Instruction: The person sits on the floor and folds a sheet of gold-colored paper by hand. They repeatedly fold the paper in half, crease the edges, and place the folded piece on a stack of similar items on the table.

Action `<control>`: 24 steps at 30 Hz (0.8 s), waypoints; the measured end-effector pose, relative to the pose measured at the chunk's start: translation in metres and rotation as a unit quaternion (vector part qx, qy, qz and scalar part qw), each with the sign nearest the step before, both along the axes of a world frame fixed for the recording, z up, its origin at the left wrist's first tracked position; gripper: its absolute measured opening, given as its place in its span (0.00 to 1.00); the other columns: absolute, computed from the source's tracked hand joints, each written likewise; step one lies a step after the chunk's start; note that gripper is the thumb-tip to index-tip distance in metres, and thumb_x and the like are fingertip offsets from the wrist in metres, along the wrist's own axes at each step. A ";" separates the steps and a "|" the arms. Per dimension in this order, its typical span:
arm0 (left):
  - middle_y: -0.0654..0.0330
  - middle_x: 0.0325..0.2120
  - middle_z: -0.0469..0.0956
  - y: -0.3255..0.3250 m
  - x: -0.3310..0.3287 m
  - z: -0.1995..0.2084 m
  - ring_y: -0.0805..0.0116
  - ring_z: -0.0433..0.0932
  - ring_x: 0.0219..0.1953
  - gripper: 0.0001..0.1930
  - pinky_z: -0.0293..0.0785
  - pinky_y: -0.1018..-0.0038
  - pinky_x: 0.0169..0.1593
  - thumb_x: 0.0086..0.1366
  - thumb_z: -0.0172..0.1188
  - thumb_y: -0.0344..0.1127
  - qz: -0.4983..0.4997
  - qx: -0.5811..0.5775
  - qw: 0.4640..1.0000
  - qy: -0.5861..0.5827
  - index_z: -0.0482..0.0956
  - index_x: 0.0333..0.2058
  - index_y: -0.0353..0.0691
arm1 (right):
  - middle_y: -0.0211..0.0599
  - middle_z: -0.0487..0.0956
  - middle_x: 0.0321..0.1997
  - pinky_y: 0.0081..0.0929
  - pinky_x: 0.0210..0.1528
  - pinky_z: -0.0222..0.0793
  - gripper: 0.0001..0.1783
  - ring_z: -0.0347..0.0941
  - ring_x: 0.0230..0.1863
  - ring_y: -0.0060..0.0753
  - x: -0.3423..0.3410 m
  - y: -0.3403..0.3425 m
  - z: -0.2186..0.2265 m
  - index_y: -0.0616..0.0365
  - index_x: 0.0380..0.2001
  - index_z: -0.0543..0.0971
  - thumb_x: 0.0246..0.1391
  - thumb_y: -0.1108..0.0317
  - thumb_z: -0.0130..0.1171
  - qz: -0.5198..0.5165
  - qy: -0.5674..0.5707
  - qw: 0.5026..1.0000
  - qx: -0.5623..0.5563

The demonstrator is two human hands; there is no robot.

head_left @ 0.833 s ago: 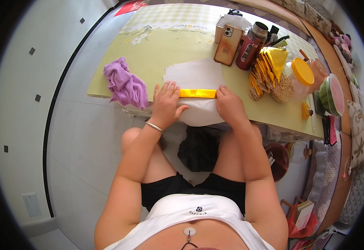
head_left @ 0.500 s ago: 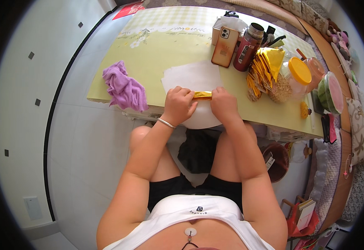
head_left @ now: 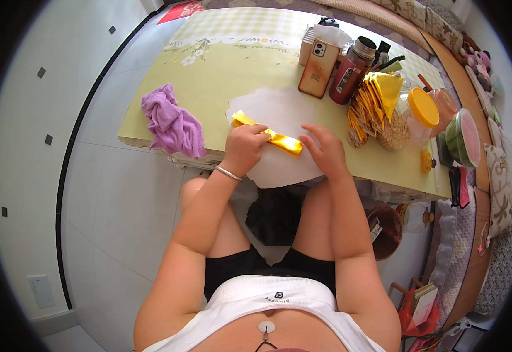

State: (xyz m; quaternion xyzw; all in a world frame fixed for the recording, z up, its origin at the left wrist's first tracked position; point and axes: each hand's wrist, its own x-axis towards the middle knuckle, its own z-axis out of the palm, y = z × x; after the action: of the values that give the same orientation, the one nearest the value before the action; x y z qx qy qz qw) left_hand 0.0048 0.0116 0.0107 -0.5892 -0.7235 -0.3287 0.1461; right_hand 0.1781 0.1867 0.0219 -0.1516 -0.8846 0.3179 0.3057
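A shiny gold foil strip [head_left: 284, 142], folded long and narrow, slants down to the right over the table. My left hand [head_left: 245, 146] pinches it near its middle, fingers closed, with one end sticking out beyond the knuckles. Just off the strip's other end is my right hand [head_left: 325, 149], its fingers apart and nothing in them. Beneath both hands lies a white paper sheet [head_left: 273, 105] at the table's near edge. To the right, a bundle of gold foil pieces [head_left: 377, 94] leans by the jars.
A purple cloth [head_left: 172, 120] hangs over the table's [head_left: 232, 70] near left edge. At the back right stand a phone [head_left: 320, 67], a dark red flask [head_left: 352, 70] and a yellow-lidded jar [head_left: 423, 108]. A cut watermelon [head_left: 463, 139] is farther right. A brown bin [head_left: 385, 233] stands below.
My right hand has let go of the foil strip and opened, moving slightly right. The strip has tilted, its right end lower, and more of it shows. My left hand still holds it.
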 end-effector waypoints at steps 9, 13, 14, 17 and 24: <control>0.50 0.45 0.84 -0.015 -0.022 -0.001 0.50 0.81 0.47 0.11 0.77 0.65 0.53 0.57 0.64 0.27 -0.006 0.008 0.975 -0.223 0.85 0.39 0.33 | 0.50 0.75 0.64 0.41 0.70 0.62 0.27 0.67 0.68 0.54 -0.005 0.007 -0.011 0.58 0.59 0.77 0.52 0.74 0.57 0.067 -0.056 0.994 0.072; 0.48 0.44 0.82 -0.009 -0.011 0.005 0.48 0.79 0.48 0.18 0.75 0.61 0.54 0.59 0.70 0.42 0.008 -0.002 0.992 -0.127 0.84 0.41 0.32 | 0.54 0.71 0.67 0.40 0.72 0.60 0.33 0.64 0.70 0.55 -0.006 0.003 -0.007 0.59 0.63 0.73 0.49 0.75 0.55 0.017 -0.069 0.993 0.091; 0.48 0.44 0.81 -0.008 -0.007 0.006 0.48 0.78 0.49 0.21 0.74 0.60 0.55 0.59 0.71 0.46 0.014 -0.003 0.996 -0.092 0.84 0.41 0.33 | 0.55 0.71 0.68 0.40 0.72 0.59 0.33 0.64 0.71 0.55 -0.005 0.004 -0.008 0.59 0.63 0.72 0.49 0.75 0.55 0.000 -0.068 0.995 0.078; 0.46 0.48 0.78 -0.002 0.003 -0.001 0.48 0.76 0.53 0.25 0.72 0.57 0.58 0.57 0.72 0.52 0.052 -0.044 0.996 -0.060 0.84 0.42 0.34 | 0.52 0.74 0.65 0.37 0.68 0.63 0.31 0.68 0.67 0.50 -0.005 0.021 -0.033 0.62 0.63 0.72 0.52 0.75 0.54 -0.118 0.001 0.992 0.034; 0.48 0.53 0.77 -0.001 0.002 -0.004 0.46 0.72 0.58 0.20 0.65 0.49 0.62 0.58 0.69 0.45 0.087 -0.056 0.994 -0.030 0.83 0.44 0.37 | 0.48 0.83 0.48 0.39 0.49 0.74 0.23 0.80 0.45 0.48 -0.002 0.023 -0.021 0.60 0.56 0.78 0.57 0.69 0.56 -0.162 -0.075 0.979 -0.099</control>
State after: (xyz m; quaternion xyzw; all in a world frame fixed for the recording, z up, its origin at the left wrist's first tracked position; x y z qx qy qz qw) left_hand 0.0064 0.0108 0.0068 -0.5215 -0.7932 -0.2910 0.1189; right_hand 0.1766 0.2095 0.0005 -0.3458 -0.8327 0.3380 0.2697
